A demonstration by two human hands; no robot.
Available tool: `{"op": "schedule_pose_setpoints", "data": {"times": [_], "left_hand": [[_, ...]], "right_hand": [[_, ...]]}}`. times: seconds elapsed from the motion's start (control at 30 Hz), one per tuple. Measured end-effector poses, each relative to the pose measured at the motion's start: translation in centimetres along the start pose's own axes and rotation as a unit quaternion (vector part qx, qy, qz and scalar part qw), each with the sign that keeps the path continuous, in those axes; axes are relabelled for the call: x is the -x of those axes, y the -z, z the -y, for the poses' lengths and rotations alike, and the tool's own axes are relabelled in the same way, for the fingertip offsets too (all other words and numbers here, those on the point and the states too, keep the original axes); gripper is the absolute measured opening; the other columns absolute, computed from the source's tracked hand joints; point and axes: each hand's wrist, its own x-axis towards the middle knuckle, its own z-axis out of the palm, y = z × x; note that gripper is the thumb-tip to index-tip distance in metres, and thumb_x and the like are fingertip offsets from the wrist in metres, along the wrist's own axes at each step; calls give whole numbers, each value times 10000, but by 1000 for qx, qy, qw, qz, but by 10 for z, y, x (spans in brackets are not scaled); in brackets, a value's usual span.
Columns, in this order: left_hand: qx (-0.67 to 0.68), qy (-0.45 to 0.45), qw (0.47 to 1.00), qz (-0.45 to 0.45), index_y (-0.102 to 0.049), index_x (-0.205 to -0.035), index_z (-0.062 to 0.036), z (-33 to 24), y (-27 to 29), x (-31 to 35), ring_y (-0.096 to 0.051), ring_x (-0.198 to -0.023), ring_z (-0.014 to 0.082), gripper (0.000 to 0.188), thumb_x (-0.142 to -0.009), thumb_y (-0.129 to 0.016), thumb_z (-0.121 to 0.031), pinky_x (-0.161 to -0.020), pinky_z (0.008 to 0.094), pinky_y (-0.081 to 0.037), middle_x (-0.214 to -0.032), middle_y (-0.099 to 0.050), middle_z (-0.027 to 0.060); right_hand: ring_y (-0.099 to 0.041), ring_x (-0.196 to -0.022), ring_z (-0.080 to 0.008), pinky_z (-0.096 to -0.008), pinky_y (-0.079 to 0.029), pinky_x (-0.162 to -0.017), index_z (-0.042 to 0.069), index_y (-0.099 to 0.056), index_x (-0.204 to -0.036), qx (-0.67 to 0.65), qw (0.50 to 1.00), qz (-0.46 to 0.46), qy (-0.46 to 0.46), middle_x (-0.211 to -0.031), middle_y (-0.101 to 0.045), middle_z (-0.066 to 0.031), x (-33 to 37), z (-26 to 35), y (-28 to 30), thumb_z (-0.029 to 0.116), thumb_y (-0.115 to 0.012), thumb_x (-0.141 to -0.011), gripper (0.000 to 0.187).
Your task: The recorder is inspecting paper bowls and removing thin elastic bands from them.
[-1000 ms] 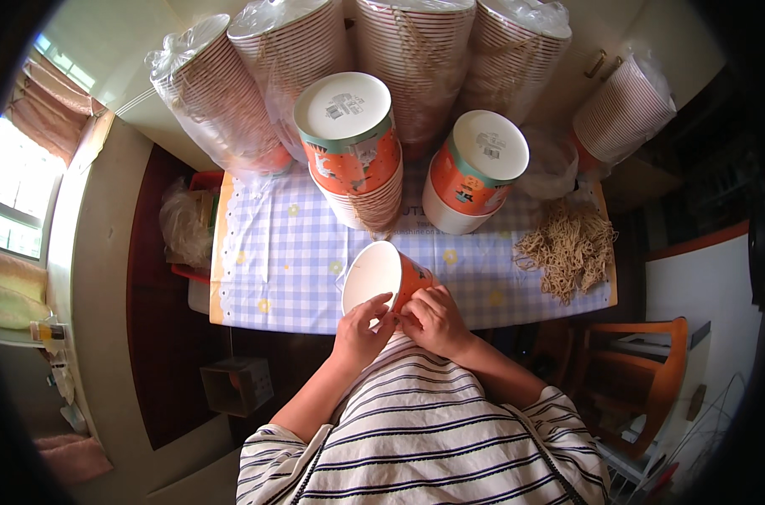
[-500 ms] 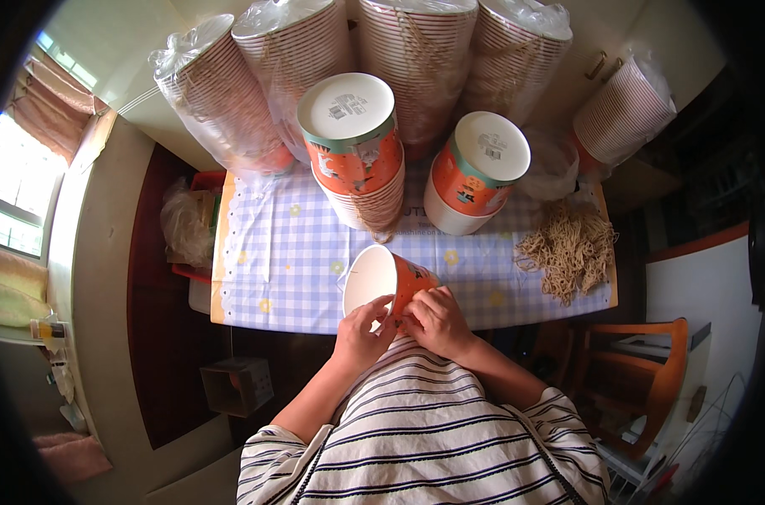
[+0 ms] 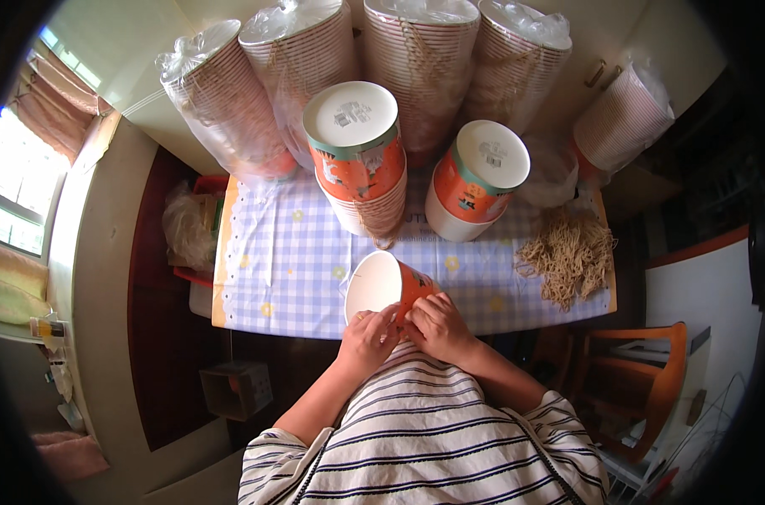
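Observation:
An orange paper bucket lies tilted on its side at the table's near edge, its white inside facing left. Against its lower rim, my left hand has its fingers bent and pressed together. My right hand is closed on the bucket's printed outer wall, its fingertips close to those of the left. Whatever may be pinched between the fingertips is hidden. A short thin strand shows on the bucket's inner wall. Beyond it stand an upside-down stack of buckets and a shorter upside-down stack.
A pile of tan cords lies on the right of the checked tablecloth. Tall plastic-wrapped bucket stacks line the back. A wooden chair stands at the right, a cardboard box below the table at left.
My left hand has closed in, its fingers now bent tighter against the bucket's rim. The bucket and my right hand stay in nearly the same place; the view has shifted slightly.

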Motion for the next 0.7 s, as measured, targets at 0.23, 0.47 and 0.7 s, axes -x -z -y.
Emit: {"op": "schedule_pose_setpoints", "data": {"times": [0.23, 0.47, 0.7], "left_hand": [[-112, -164, 978, 56, -565, -1200, -25, 10, 26, -5, -615, -860, 205, 477, -730, -639, 11, -798, 371, -473, -937, -650, 69], [-155, -179, 964, 119, -667, -948, -80, 33, 41, 8, -599, -974, 206, 244, -715, -619, -24, -881, 408, -447, -960, -649, 27], [-189, -26, 976, 109, -661, -906, -138, 32, 46, 7, -449, -1241, 294, 254, -686, -606, -26, -1045, 515, -301, -1155, -583, 61]], "right_hand": [[-577, -695, -219, -317, -475, -605, 27, -613, -892, -222, 961, 4, -165, -850, -588, -83, 4, -20, 19, 97, -702, -740, 190], [-588, -676, -115, -264, -489, -625, -2, -591, -935, -323, 884, -58, -334, -818, -644, -79, 15, -66, -18, 196, -716, -802, 269], [-638, -691, -263, -380, -501, -636, -3, -543, -824, -229, 888, -71, -393, -756, -644, -153, -2, -49, -44, 252, -726, -726, 329]]}}
